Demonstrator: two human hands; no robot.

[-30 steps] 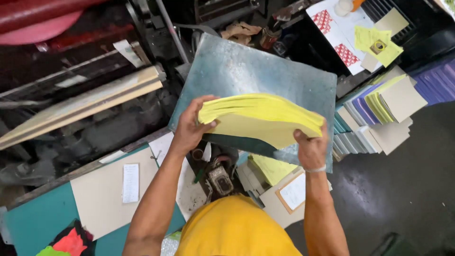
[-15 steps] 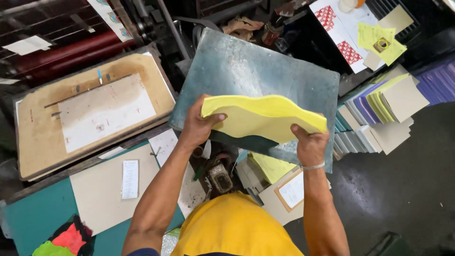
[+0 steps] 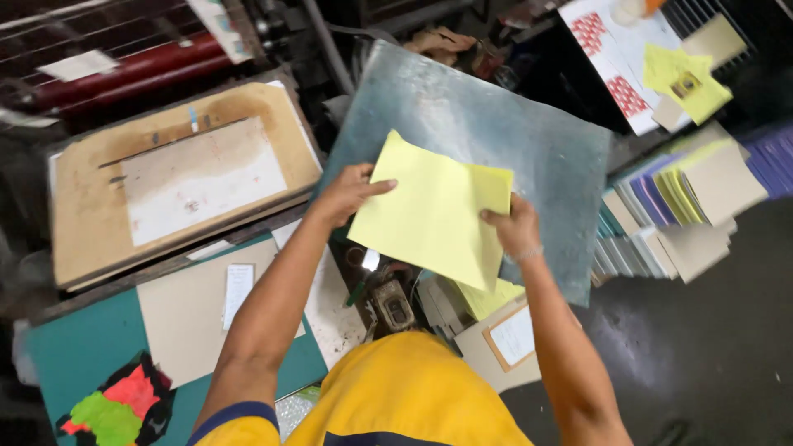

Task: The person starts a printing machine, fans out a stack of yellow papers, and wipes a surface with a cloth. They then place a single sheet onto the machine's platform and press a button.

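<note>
Over the dull, mottled grey metal plate [image 3: 496,124], seen from the head camera, the left hand [image 3: 347,194] and the right hand [image 3: 514,227] pinch a stack of pale yellow paper sheets [image 3: 429,211] by its left and right edges, fingers closed on it, the smooth matte stack tilted with one corner pointing up and hanging above the plate's near edge. Off the plate's left edge lies a worn, stained brown board [image 3: 178,177] with a whitish rectangle in its middle, and beyond the right edge sit fanned stacks of grey, blue and yellow card [image 3: 686,206].
</note>
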